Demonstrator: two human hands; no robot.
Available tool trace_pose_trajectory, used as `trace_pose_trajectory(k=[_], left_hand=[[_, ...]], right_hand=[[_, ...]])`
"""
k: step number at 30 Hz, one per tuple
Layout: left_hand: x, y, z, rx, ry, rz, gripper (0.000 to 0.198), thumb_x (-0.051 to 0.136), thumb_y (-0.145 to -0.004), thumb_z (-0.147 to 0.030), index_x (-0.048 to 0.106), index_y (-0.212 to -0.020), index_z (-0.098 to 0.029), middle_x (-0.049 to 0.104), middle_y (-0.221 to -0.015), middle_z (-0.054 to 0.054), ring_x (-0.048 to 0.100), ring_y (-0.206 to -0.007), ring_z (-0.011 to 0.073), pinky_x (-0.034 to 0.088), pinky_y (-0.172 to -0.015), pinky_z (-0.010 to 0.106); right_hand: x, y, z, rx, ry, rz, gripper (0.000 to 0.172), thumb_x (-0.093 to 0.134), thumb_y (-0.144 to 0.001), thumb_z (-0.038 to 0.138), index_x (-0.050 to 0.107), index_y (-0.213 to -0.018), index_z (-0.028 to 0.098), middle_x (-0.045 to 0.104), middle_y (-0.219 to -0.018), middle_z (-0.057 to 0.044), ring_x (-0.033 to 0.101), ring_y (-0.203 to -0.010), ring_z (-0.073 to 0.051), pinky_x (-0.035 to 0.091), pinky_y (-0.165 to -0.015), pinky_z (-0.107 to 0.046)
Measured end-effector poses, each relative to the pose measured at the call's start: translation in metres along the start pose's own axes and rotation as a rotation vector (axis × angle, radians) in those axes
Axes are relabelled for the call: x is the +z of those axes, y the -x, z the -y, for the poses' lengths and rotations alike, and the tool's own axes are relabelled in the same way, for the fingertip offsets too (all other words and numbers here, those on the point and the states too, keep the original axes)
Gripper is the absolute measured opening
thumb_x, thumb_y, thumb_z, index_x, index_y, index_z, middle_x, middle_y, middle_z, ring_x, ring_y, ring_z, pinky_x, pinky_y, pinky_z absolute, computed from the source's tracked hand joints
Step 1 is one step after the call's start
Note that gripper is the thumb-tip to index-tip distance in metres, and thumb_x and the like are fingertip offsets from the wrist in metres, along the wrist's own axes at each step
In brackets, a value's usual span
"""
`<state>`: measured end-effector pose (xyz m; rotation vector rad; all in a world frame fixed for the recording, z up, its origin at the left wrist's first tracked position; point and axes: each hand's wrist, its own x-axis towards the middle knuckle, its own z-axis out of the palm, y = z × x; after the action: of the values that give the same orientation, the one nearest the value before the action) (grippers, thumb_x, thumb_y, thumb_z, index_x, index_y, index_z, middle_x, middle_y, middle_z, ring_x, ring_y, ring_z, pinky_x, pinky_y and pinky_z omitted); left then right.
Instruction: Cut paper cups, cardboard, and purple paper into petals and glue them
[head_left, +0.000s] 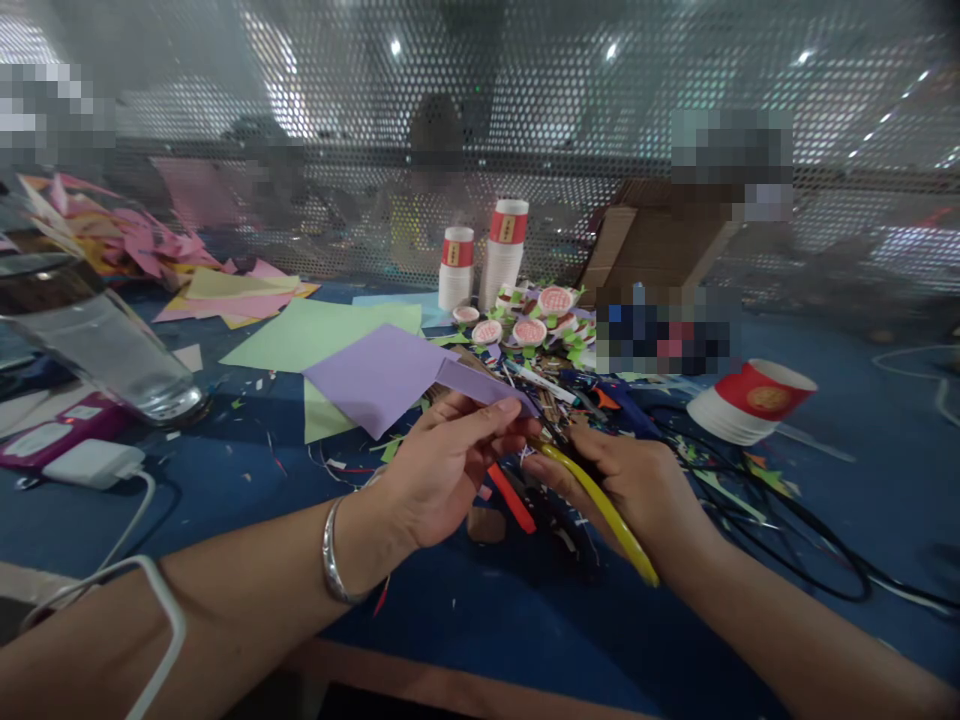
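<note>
A narrow folded strip of purple paper [480, 384] is pinched between the thumb and fingers of my left hand [439, 465]. My right hand [649, 490] is closed around yellow-handled pliers [604, 510]. The dark jaws of the pliers meet the right end of the strip; whether they grip it is hard to make out. Behind my left hand lies a flat purple sheet [375, 375], partly over a green sheet [322, 335]. A red-handled tool [512, 498] rests on the table beneath my hands, among paper scraps.
Stacked paper cups [502, 270] stand at the back beside round pink-and-white pieces with green trim [529, 332]. A tilted cup stack [750, 400] and black cables [795, 530] are on the right. Leftward are a clear bottle [112, 340], a white charger [94, 462] and crumpled paper [142, 235].
</note>
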<state>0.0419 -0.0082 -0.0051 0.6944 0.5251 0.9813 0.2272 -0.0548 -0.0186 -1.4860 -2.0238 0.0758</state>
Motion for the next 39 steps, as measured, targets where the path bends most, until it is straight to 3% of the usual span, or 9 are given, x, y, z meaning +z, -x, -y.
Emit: trace_pose_trajectory(k=[4, 7, 14, 18, 22, 27, 32, 39], left_hand=[[0.001, -0.001, -0.001, 0.025, -0.019, -0.014, 0.013, 0.083, -0.078, -0.019, 0.072, -0.084, -0.014, 0.072, -0.078, 0.002, 0.071, -0.076, 0.0128, 0.054, -0.071, 0.022], [0.001, -0.001, -0.002, 0.024, -0.169, 0.009, 0.014, 0.080, -0.080, -0.022, 0.070, -0.083, -0.015, 0.069, -0.076, 0.003, 0.067, -0.071, 0.0127, 0.053, -0.068, 0.023], [-0.006, -0.004, -0.003, -0.007, -0.550, 0.022, 0.017, 0.072, -0.081, -0.031, 0.064, -0.090, -0.020, 0.063, -0.071, 0.001, 0.058, -0.060, 0.0117, 0.036, -0.044, 0.021], [-0.003, -0.002, -0.007, -0.077, -0.738, 0.195, 0.013, 0.066, -0.074, -0.021, 0.064, -0.086, -0.017, 0.062, -0.073, 0.000, 0.055, -0.059, 0.0090, 0.042, -0.050, 0.021], [0.000, 0.004, -0.009, -0.220, -0.872, 0.322, 0.014, 0.063, -0.073, -0.021, 0.064, -0.086, -0.016, 0.057, -0.065, -0.003, 0.050, -0.051, 0.0084, 0.040, -0.047, 0.022], [-0.001, 0.005, -0.010, -0.241, -0.874, 0.422, 0.016, 0.062, -0.074, -0.021, 0.063, -0.089, -0.016, 0.061, -0.072, -0.002, 0.051, -0.053, 0.0081, 0.038, -0.047, 0.022], [-0.004, 0.002, -0.011, -0.237, -0.935, 0.443, 0.019, 0.066, -0.074, -0.020, 0.064, -0.092, -0.016, 0.060, -0.069, -0.003, 0.053, -0.055, 0.0090, 0.041, -0.049, 0.022], [-0.005, 0.005, -0.009, -0.090, -0.990, 0.501, 0.015, 0.068, -0.081, -0.023, 0.067, -0.094, -0.018, 0.061, -0.070, -0.002, 0.052, -0.057, 0.0091, 0.040, -0.051, 0.022]], right_hand=[[-0.002, -0.004, 0.003, -0.007, -0.001, -0.011, 0.057, 0.049, -0.098, 0.063, 0.060, -0.063, 0.020, 0.065, -0.057, -0.002, 0.059, -0.048, -0.015, 0.037, -0.046, -0.024], [-0.005, -0.008, 0.006, -0.002, -0.052, -0.082, 0.054, 0.052, -0.097, 0.063, 0.064, -0.069, 0.019, 0.065, -0.059, -0.001, 0.058, -0.051, -0.014, 0.038, -0.048, -0.023], [-0.012, -0.008, 0.007, 0.155, -0.215, -0.107, 0.051, 0.066, -0.088, 0.065, 0.056, -0.064, 0.021, 0.051, -0.052, 0.003, 0.045, -0.046, -0.011, 0.033, -0.043, -0.023], [-0.011, -0.005, 0.007, 0.265, -0.362, -0.082, 0.046, 0.073, -0.085, 0.059, 0.056, -0.064, 0.022, 0.048, -0.048, 0.005, 0.041, -0.040, -0.010, 0.032, -0.039, -0.023], [-0.007, -0.007, 0.004, 0.249, -0.515, -0.035, 0.037, 0.079, -0.080, 0.052, 0.061, -0.070, 0.022, 0.046, -0.044, 0.008, 0.038, -0.037, -0.009, 0.032, -0.038, -0.023], [-0.008, -0.006, 0.007, 0.315, -0.688, -0.001, 0.031, 0.082, -0.078, 0.045, 0.064, -0.073, 0.020, 0.049, -0.045, 0.007, 0.039, -0.035, -0.009, 0.031, -0.035, -0.022], [-0.013, -0.007, 0.015, 0.460, -0.808, 0.003, 0.035, 0.087, -0.070, 0.044, 0.062, -0.071, 0.019, 0.049, -0.044, 0.007, 0.039, -0.037, -0.008, 0.030, -0.035, -0.020], [-0.013, -0.009, 0.017, 0.454, -0.869, -0.023, 0.035, 0.088, -0.068, 0.043, 0.062, -0.072, 0.019, 0.050, -0.044, 0.007, 0.040, -0.037, -0.008, 0.032, -0.037, -0.020]])
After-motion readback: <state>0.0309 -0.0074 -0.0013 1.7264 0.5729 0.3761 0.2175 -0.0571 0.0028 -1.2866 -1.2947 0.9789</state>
